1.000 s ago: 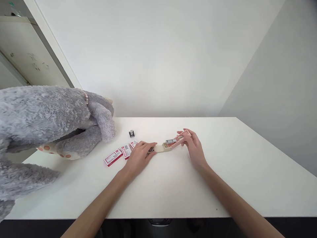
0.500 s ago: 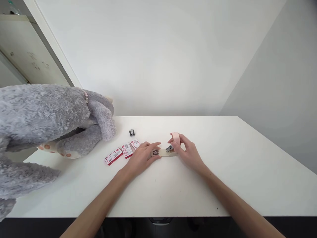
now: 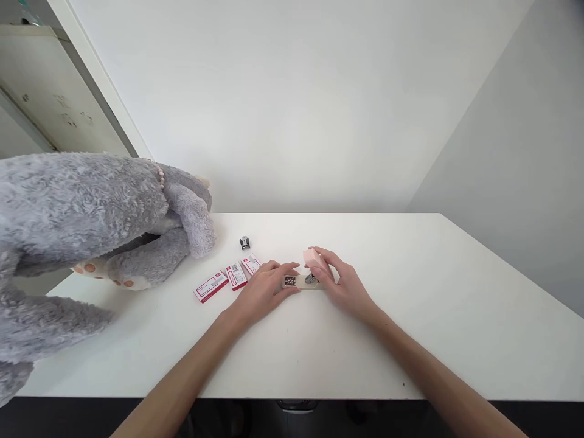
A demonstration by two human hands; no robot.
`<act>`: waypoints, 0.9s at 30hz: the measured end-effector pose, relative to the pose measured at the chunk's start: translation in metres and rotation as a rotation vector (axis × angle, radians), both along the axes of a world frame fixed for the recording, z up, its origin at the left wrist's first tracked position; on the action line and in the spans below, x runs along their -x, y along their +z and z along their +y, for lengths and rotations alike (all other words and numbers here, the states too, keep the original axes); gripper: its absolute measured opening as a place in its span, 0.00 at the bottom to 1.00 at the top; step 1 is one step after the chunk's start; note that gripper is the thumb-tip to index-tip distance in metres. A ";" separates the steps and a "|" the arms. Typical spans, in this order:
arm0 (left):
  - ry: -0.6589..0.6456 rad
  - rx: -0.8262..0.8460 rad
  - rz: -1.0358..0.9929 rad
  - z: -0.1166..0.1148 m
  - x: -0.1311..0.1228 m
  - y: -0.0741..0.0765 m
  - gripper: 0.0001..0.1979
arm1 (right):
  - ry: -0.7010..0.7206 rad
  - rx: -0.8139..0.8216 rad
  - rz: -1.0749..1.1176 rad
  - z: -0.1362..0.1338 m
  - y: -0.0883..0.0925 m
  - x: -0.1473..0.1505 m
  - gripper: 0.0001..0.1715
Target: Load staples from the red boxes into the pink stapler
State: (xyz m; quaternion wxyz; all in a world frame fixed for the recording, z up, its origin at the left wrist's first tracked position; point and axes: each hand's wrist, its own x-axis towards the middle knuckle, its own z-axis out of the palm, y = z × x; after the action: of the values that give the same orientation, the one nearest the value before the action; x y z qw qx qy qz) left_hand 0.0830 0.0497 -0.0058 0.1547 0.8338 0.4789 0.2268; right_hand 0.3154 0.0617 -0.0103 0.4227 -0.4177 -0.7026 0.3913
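A small stapler (image 3: 305, 275) with a cream base and a pink top lies on the white table (image 3: 410, 292). My left hand (image 3: 262, 289) rests flat beside its left end, fingertips pressing the base. My right hand (image 3: 337, 280) is curled over the pink top arm, which stands half folded down over the metal staple channel. Three red and white staple boxes (image 3: 228, 278) lie in a row just left of my left hand.
A big grey plush animal (image 3: 91, 213) fills the table's left side. A small dark metal piece (image 3: 244, 243) sits behind the boxes. White walls close off the back and the right. The table's near edge runs along the bottom.
The stapler's pink top was swung wide open to the right; my right hand has folded it over to the left, nearly onto the base. My left hand stayed on the base.
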 end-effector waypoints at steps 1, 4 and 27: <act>-0.002 0.006 0.002 0.000 0.000 0.000 0.19 | 0.014 -0.005 0.000 0.000 0.000 0.001 0.25; 0.001 0.020 0.009 0.000 0.000 -0.002 0.17 | 0.055 -0.044 -0.008 -0.002 0.001 0.002 0.24; 0.074 0.025 -0.039 -0.002 0.000 -0.007 0.38 | 0.109 -0.151 -0.161 0.005 -0.015 0.004 0.26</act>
State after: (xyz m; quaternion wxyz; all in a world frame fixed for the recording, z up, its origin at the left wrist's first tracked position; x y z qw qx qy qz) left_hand 0.0825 0.0476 -0.0132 0.1658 0.8090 0.5092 0.2425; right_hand 0.3113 0.0668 -0.0248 0.3732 -0.3761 -0.7834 0.3249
